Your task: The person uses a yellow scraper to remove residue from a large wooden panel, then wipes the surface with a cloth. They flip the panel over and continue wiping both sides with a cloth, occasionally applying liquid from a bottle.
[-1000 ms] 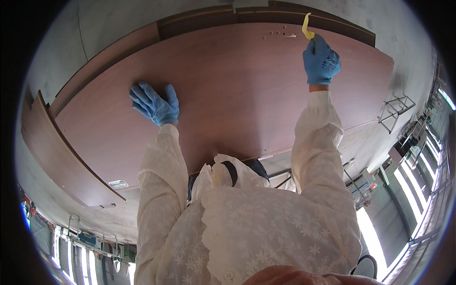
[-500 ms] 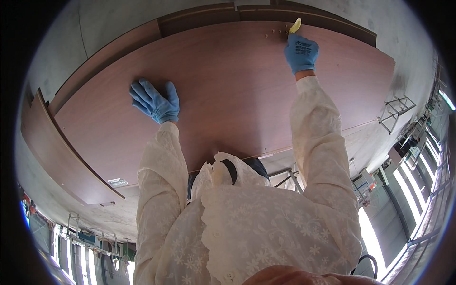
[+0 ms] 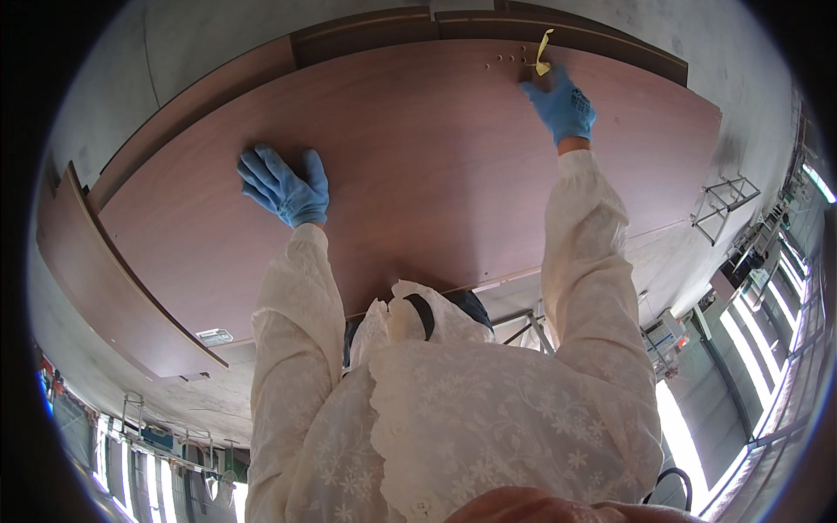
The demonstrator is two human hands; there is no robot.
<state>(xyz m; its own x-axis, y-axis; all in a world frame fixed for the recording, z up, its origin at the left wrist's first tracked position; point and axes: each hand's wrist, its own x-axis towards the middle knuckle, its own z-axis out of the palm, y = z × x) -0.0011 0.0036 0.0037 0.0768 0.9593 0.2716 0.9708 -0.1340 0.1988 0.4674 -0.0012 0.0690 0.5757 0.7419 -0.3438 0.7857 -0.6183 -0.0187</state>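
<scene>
A large reddish-brown wood-look board (image 3: 418, 174) lies flat in front of me. My left hand (image 3: 286, 186), in a blue glove, rests on its left part, palm down with the fingers spread. Near the far right edge is my right hand (image 3: 565, 106), also gloved in blue, with thumb and fingers apart. Just beyond its fingertips stands a thin, curled yellow strip (image 3: 543, 59), seemingly out of my grip; whether a fingertip still touches it is hard to see. Several small round holes (image 3: 512, 58) dot the board to the left of the strip.
More brown boards (image 3: 366, 37) lie under and behind the large one, and another board (image 3: 113, 270) lies at the left. On the right a metal frame (image 3: 725, 205) stands on the pale floor. A small white label (image 3: 214, 336) shows near the left board's lower end.
My right hand has opened from its closed hold on the yellow strip and drawn back slightly toward me and right. The strip now curls differently. My left hand has stayed in place.
</scene>
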